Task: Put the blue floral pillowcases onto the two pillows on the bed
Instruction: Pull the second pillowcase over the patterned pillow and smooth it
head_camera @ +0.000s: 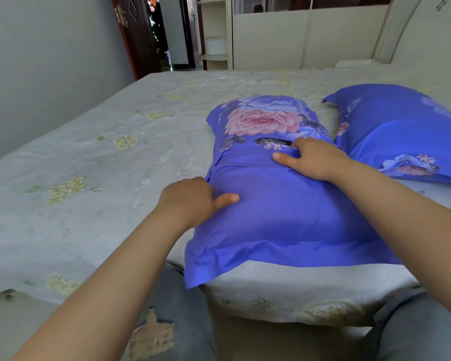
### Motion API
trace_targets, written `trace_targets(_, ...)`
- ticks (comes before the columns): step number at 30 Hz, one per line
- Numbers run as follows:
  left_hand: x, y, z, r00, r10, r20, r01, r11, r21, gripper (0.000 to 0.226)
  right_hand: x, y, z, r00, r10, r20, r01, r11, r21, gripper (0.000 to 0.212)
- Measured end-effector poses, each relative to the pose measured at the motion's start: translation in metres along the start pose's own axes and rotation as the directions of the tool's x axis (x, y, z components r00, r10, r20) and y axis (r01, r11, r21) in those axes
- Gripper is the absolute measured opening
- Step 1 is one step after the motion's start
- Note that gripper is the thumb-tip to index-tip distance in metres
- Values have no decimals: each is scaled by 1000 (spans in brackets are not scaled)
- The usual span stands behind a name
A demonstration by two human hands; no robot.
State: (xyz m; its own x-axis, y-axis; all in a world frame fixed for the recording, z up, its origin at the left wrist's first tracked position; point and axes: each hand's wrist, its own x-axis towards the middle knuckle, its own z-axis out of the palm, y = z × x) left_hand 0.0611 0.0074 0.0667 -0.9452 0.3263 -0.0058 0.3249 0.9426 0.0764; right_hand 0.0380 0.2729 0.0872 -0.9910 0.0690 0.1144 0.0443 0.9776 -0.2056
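Two blue floral pillows lie on the bed [89, 157]: the near pillow [279, 209] under my hands, the far pillow [401, 131] to its right, cut off by the frame. My left hand [193, 201] presses its left edge, fingers hidden, grip unclear. My right hand [313, 158] pinches the flap by a dark gap [271, 142]. My jeans [172, 308] show below.

The near pillowcase [284, 204] was smooth, faintly sheeny cloth; the bedsheet [89, 152] matt printed cloth; the jeans [172, 308] frayed denim.

Second pillow [401, 136] cut by right edge — left fingers [193, 188] (perhaps tucked) hidden.
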Motion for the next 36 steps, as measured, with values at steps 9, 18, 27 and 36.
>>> trace_targets(9, 92, 36, -11, 955, 282, -88, -294, 875, -385, 39, -7, 19, -20, 958, -233, 169, 207, 966, 158, 37)
trace_targets(18, 106, 22, -41, 861, 427, 276, -138, 719, -681, 27, -18, -6, -37, 939, -335, -81, 307, 919, -249, 31)
trace_targets(27, 136, 56, -3, 899, 173, -403, -197, 980, -17, 43, 31, 18, -10, 998, 47, 50, -48, 999, 19, 45)
trace_targets(36, 144, 10, -10, 985, 65, 157, 17, 882, -470, 52, 20, 55, -4, 985, 162, 59, -169, 977, 133, 69)
